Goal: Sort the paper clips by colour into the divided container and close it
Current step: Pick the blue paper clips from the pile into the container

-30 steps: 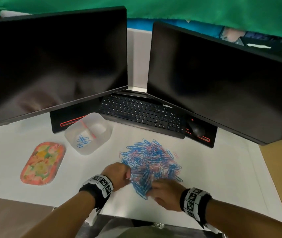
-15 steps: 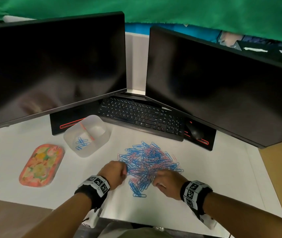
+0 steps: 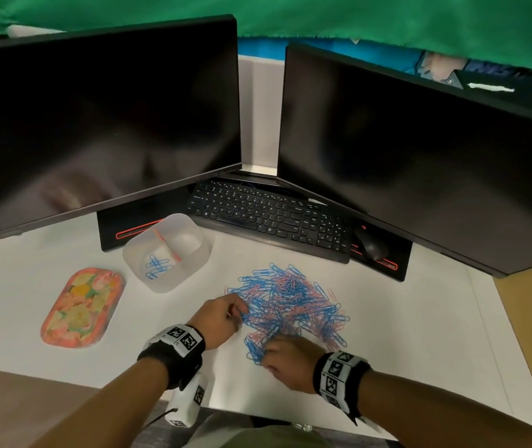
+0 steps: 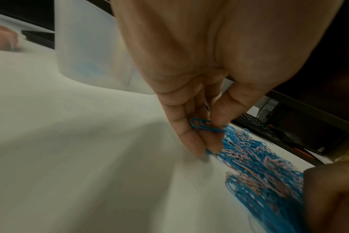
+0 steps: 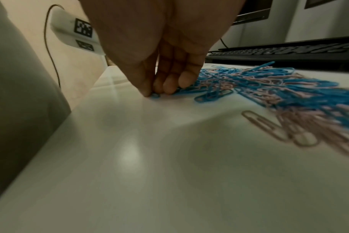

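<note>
Left wrist view: we see our left hand (image 4: pixel 191 100) pinching a few blue wire paper clips (image 4: pixel 204 125) between thumb and curled fingers at the left edge of the mixed heap of blue and pink paper clips (image 3: pixel 287 305). Our right hand (image 5: pixel 165 66) curls its fingertips (image 5: pixel 170 88) down onto blue clips at the heap's near edge; whether it actually grips one we cannot tell. The heap lies on the white desk surface (image 3: pixel 403 334). Left of it and further back stands the open translucent plastic divided container (image 3: pixel 169 250), several blue clips in its near compartment. The oval floral-patterned lid (image 3: pixel 81 307) rests left of that. Behind are a black keyboard (image 3: pixel 271 218) and two dark monitors (image 3: pixel 96 118).
</note>
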